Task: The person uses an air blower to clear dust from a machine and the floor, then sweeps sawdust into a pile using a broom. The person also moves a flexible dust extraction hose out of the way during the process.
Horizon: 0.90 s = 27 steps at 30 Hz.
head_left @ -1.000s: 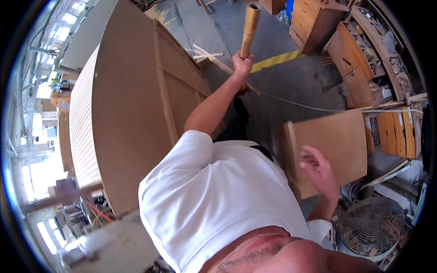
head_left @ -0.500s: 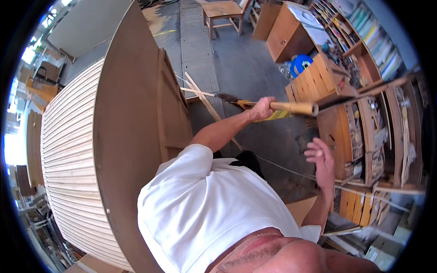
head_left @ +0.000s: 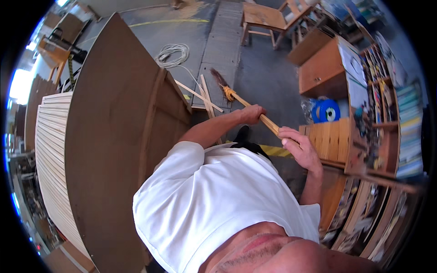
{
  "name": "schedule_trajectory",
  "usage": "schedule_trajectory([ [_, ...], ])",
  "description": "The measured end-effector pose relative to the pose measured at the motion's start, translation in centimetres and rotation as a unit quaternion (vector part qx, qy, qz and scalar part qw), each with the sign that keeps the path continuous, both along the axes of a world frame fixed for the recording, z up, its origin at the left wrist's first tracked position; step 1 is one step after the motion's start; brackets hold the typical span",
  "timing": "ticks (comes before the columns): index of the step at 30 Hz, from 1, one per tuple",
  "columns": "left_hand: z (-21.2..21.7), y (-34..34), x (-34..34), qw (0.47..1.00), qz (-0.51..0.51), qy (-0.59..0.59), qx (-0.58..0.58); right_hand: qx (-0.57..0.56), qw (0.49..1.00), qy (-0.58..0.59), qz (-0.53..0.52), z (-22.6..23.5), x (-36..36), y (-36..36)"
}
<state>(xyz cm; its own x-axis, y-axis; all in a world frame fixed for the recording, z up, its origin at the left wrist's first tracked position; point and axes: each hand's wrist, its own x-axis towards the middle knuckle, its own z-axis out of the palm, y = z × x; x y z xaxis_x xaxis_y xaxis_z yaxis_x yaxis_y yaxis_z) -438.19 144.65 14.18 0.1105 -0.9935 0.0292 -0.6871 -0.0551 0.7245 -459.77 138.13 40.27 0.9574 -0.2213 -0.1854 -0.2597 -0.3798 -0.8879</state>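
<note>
A broom (head_left: 269, 123) with a long wooden handle, an orange binding and dark bristles (head_left: 219, 78) slants down to the grey floor in front of me. My left hand (head_left: 251, 113) grips the handle lower down, nearer the bristles. My right hand (head_left: 298, 148) is closed around the handle's upper end, close to my body. My white shirt fills the lower middle of the view.
A big curved wooden panel with slatted edge (head_left: 114, 150) stands at my left. Loose wooden slats (head_left: 205, 96) and a white rope coil (head_left: 173, 53) lie on the floor. A wooden chair (head_left: 268, 18), a cabinet (head_left: 321, 70), a blue round object (head_left: 326, 111) and crowded shelves (head_left: 391, 127) are on the right.
The broom swung from upright in my left hand down to the floor. My right hand, free before, has closed on the handle. The view has turned toward the shelves.
</note>
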Motion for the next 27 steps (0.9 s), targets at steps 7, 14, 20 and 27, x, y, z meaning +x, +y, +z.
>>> schedule_trajectory([
  [7,1.9,-7.3,12.0,0.982,0.149,-0.091,0.068,-0.208,0.965,0.042,0.156,0.9,12.8,-12.7],
  [14,-2.3,-12.9,24.5,0.953,0.180,-0.115,0.215,-0.262,0.905,0.252,0.220,-7.1,27.9,-22.6],
  [20,-5.2,-16.0,40.5,0.934,0.255,-0.156,0.196,0.078,0.920,0.344,0.171,-10.6,44.8,-27.3],
  [27,-4.1,-14.6,58.3,0.911,0.328,-0.158,0.192,0.000,0.943,0.279,0.183,-12.8,65.0,-25.1],
])
